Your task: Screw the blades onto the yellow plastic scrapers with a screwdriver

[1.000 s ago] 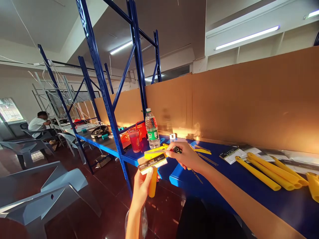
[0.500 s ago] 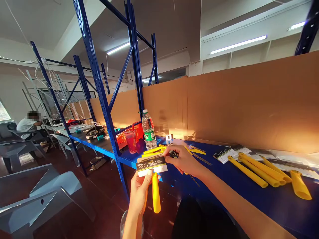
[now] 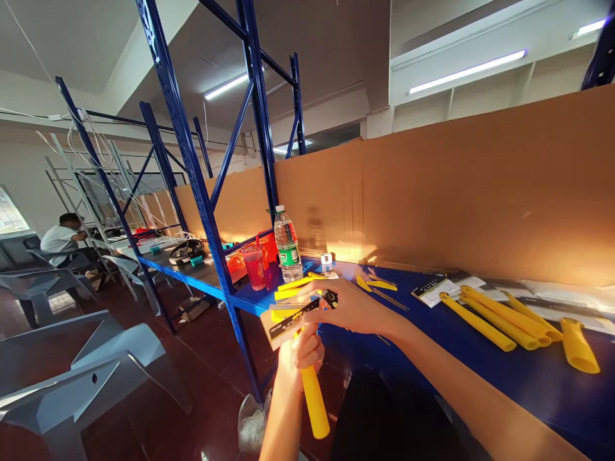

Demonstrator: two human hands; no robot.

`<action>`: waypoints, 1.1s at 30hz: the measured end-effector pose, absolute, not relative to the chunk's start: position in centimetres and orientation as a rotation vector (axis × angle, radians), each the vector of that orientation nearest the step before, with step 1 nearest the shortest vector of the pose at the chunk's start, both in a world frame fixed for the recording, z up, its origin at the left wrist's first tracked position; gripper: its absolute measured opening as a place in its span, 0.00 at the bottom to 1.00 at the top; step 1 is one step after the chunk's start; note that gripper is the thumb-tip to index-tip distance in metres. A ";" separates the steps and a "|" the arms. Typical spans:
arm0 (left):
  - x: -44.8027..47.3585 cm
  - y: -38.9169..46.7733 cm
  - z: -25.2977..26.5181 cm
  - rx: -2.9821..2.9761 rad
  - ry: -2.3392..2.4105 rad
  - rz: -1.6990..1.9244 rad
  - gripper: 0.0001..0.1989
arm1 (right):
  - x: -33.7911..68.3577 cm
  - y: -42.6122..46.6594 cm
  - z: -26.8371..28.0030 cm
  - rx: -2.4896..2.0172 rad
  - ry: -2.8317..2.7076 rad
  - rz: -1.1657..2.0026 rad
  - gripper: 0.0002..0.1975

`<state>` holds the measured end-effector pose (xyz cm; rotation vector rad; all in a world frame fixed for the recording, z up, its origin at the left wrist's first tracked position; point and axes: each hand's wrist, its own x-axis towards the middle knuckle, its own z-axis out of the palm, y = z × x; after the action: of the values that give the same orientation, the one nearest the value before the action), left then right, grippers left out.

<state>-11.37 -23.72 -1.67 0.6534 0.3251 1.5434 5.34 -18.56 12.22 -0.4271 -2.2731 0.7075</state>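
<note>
A workshop, by the look of it: a blue metal bench [image 3: 519, 378] backed by cardboard [image 3: 456, 192], yellow handles [image 3: 502, 323] lying right, bare rack posts [image 3: 184, 128] left, tube lights [image 3: 468, 72] overhead, plastic chairs [image 3: 110, 355] near left.

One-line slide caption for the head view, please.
Left hand gripping a yellow handle below a printed card, right hand at the card's edge, beside a blue table.

Warm light is striking the cardboard panel [image 3: 446, 192]
Ceiling tubes [image 3: 467, 72] are glowing white, a window [image 3: 9, 211] is glaring, faint shadows are marking the panel, and wide-lens distortion is stretching the edges
</note>
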 end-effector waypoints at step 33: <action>-10.2 -24.0 3.0 1.025 0.682 1.745 0.19 | 7.9 -19.8 10.1 -0.424 -2.134 0.260 0.02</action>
<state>-10.20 -24.03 3.04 1.0253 0.6824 1.7455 7.89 -19.79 10.07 -0.4241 -2.1344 0.2599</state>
